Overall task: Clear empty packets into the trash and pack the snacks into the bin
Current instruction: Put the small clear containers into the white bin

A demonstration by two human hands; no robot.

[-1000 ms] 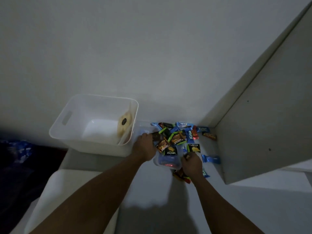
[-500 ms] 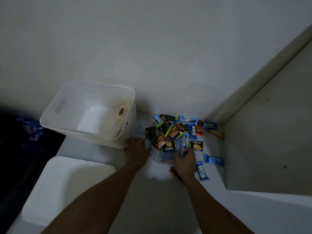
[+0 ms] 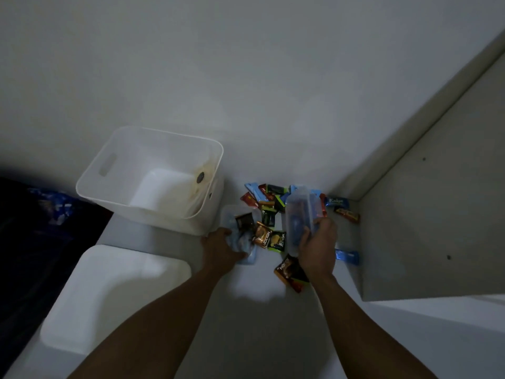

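Observation:
A heap of small snack packets (image 3: 273,212) lies on the white surface against the wall. My right hand (image 3: 317,247) grips a clear plastic container (image 3: 299,217), lifted and tilted above the heap. My left hand (image 3: 221,246) holds a crumpled bluish clear wrapper (image 3: 243,239) at the heap's left edge. The white plastic bin (image 3: 109,160) stands to the left, with a brownish item stuck to its inner right wall. A brown packet (image 3: 287,272) lies under my right wrist.
A grey cabinet panel (image 3: 437,214) walls off the right side. A white lid-like slab (image 3: 109,291) lies at the lower left. Dark floor with blue packaging (image 3: 52,209) shows at far left. Two blue packets (image 3: 347,255) lie near the panel.
My right hand has lifted the clear container up off the heap. My left hand has closed on the bluish wrapper. The camera has moved closer.

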